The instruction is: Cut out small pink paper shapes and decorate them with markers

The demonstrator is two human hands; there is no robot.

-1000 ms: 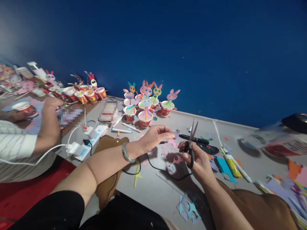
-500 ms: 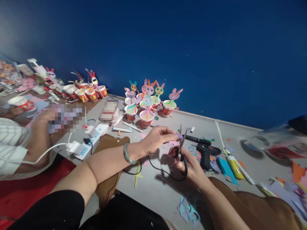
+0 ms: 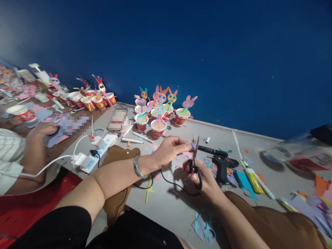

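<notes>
My left hand (image 3: 169,150) pinches a small piece of purple paper (image 3: 193,146) between thumb and fingertips. My right hand (image 3: 203,178) is closed round the black handles of a pair of scissors (image 3: 196,157). The blades point up, right at the purple piece. Just behind the scissors a black glue gun (image 3: 221,166) lies on its side. Blue and purple paper offcuts (image 3: 203,228) lie on the table below my right hand. Paper cups with bunny faces on stems, one being a front cup (image 3: 158,128), stand beyond my hands.
A white power strip (image 3: 102,152) with plugs and cables lies to the left. Markers (image 3: 132,140) lie before the cups. At the right are a yellow tube (image 3: 253,181), a clear jar (image 3: 298,155) and paper scraps (image 3: 308,211). A co-worker's arm (image 3: 36,152) rests at the far left.
The scissor blades have come together at the purple paper. My left hand stays almost still. The co-worker's hand at the left has drawn back a little to the left.
</notes>
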